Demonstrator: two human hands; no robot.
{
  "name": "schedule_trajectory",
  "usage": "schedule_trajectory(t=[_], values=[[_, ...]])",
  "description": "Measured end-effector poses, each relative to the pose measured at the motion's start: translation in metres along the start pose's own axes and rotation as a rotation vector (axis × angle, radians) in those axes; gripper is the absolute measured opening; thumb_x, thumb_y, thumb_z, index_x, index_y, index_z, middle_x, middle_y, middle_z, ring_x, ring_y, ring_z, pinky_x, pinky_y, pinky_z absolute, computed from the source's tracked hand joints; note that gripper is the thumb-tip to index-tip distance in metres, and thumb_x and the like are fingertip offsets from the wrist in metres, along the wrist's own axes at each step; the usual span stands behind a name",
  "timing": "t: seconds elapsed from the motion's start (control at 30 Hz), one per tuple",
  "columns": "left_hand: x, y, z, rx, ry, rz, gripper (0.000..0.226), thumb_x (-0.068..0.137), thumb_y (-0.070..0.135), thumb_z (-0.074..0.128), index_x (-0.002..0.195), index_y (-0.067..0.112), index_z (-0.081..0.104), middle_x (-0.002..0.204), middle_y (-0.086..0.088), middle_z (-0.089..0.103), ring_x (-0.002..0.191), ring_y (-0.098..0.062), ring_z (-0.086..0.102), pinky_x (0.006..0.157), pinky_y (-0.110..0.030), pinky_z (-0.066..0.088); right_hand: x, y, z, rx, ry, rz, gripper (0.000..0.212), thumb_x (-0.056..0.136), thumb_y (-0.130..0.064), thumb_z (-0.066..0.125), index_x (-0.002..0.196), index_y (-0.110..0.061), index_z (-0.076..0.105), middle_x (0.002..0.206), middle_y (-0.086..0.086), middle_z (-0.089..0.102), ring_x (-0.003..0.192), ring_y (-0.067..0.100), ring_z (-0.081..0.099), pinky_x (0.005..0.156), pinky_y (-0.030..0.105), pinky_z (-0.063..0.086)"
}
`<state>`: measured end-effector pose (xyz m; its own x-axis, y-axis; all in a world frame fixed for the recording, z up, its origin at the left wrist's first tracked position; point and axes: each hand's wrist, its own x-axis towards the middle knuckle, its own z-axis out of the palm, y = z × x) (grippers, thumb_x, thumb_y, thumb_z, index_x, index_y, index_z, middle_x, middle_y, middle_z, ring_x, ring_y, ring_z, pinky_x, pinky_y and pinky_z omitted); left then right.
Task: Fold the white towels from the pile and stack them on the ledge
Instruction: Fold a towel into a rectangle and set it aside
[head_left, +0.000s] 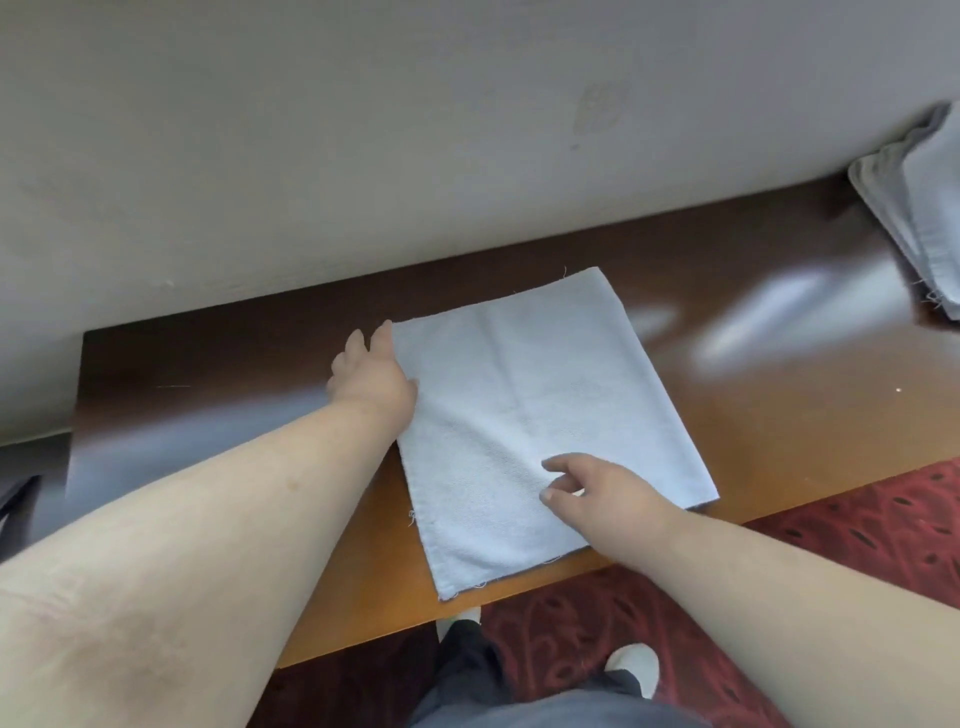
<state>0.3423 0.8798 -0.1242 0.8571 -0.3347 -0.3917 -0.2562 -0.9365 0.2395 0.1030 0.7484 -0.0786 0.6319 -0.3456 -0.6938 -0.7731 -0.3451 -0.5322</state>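
A white towel (545, 415) lies spread flat on the brown wooden ledge (779, 405), with a fold crease running down its middle and its near corner overhanging the front edge. My left hand (371, 371) touches the towel's far left edge near the corner; whether it pinches the cloth I cannot tell. My right hand (597, 488) hovers over the towel's near right part with its fingers loosely spread, holding nothing. A stack of white towels (919, 208) sits at the ledge's far right end, partly cut off by the frame.
A pale wall (415, 130) runs along the back of the ledge. Below the front edge lies red patterned carpet (857, 530), with my legs and white shoes (631, 660) on it. The ledge's left end stops at about (78, 415).
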Motion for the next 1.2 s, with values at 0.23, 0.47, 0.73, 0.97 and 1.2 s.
schedule_trajectory(t=[0.23, 0.47, 0.73, 0.97, 1.2], values=[[-0.092, 0.066, 0.032, 0.021, -0.141, 0.411, 0.043, 0.096, 0.031, 0.047, 0.139, 0.032, 0.043, 0.139, 0.001, 0.043, 0.129, -0.022, 0.039, 0.103, -0.037, 0.039, 0.055, 0.004, -0.098, -0.409, 0.182, -0.132, 0.044, 0.1, -0.033, 0.048, 0.143, -0.026, 0.048, 0.147, -0.002, 0.048, 0.133, 0.021, 0.045, 0.107, 0.033, 0.039], [-0.131, 0.136, 0.083, 0.068, -0.318, 0.371, 0.05, 0.099, 0.033, 0.042, 0.147, 0.038, 0.031, 0.137, 0.002, 0.038, 0.124, -0.02, 0.039, 0.097, -0.036, 0.045, 0.137, -0.023, -0.144, -0.971, -0.025, -0.393, 0.057, 0.101, -0.016, 0.035, 0.156, -0.028, 0.026, 0.165, -0.002, 0.016, 0.151, 0.023, 0.016, 0.121, 0.04, 0.02], [-0.145, 0.168, 0.112, 0.364, -0.329, 0.158, 0.062, 0.099, 0.058, 0.025, 0.153, 0.027, 0.017, 0.155, -0.007, 0.016, 0.142, -0.03, 0.018, 0.115, -0.058, 0.016, 0.147, 0.029, -0.169, -1.237, -0.073, -0.274, 0.076, 0.095, -0.015, 0.038, 0.159, -0.026, 0.0, 0.167, 0.004, -0.006, 0.152, 0.025, 0.011, 0.119, 0.045, 0.024], [-0.11, 0.159, 0.088, 0.513, -0.354, 0.14, 0.06, 0.101, 0.049, 0.02, 0.154, 0.023, 0.01, 0.164, -0.007, -0.012, 0.15, -0.033, -0.008, 0.116, -0.061, 0.005, 0.091, 0.062, -0.163, -1.124, -0.079, 0.03, 0.04, 0.092, -0.017, 0.047, 0.132, -0.011, 0.048, 0.135, 0.01, 0.048, 0.123, 0.028, 0.051, 0.09, 0.039, 0.046], [-0.074, 0.105, 0.063, 0.559, -0.365, 0.07, 0.06, 0.093, 0.015, 0.03, 0.151, 0.015, 0.019, 0.163, -0.006, -0.019, 0.151, -0.03, -0.004, 0.119, -0.049, 0.015, 0.045, 0.072, -0.103, -1.11, -0.244, -0.04, 0.019, 0.094, -0.026, 0.051, 0.112, -0.022, 0.056, 0.123, 0.003, 0.06, 0.114, 0.024, 0.056, 0.08, 0.032, 0.039]])
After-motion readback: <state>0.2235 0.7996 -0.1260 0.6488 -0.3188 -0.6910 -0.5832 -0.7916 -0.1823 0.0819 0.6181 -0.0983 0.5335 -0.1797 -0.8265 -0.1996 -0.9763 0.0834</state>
